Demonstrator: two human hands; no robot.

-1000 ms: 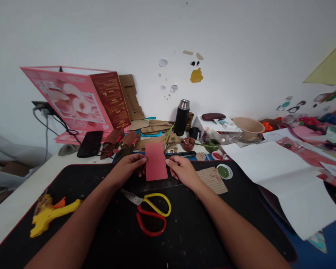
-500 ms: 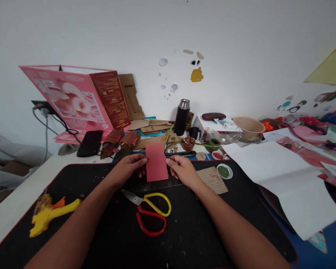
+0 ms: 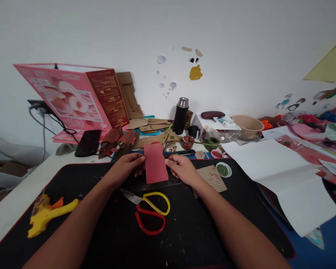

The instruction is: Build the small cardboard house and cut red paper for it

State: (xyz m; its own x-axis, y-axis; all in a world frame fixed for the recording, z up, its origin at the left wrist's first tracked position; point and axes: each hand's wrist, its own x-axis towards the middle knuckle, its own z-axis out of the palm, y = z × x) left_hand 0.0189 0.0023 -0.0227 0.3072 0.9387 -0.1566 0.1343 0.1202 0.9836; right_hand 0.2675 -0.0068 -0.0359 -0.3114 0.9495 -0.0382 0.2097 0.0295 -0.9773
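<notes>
A rectangular piece of red paper [image 3: 156,164] is held up between my two hands, its broad face toward me. My left hand [image 3: 129,165] pinches its left edge between thumb and fingers. On the opposite edge, my right hand [image 3: 180,168] grips it the same way, thumb in front. Just below the paper, scissors [image 3: 145,209] with one yellow and one red handle lie on the black mat [image 3: 184,239], blades pointing left. A piece of corrugated cardboard [image 3: 212,178] lies beside my right wrist, partly under the forearm.
A yellow glue gun [image 3: 49,215] rests at the mat's left. A lid of green paint [image 3: 223,170] sits right of the cardboard. Behind stand a black thermos [image 3: 181,116], paint jars [image 3: 187,142] and a pink box [image 3: 72,97]. White paper sheets [image 3: 280,168] cover the right side.
The red paper has tilted slightly, still held at both edges. The view has shifted a little; the scissors and other things lie as before.
</notes>
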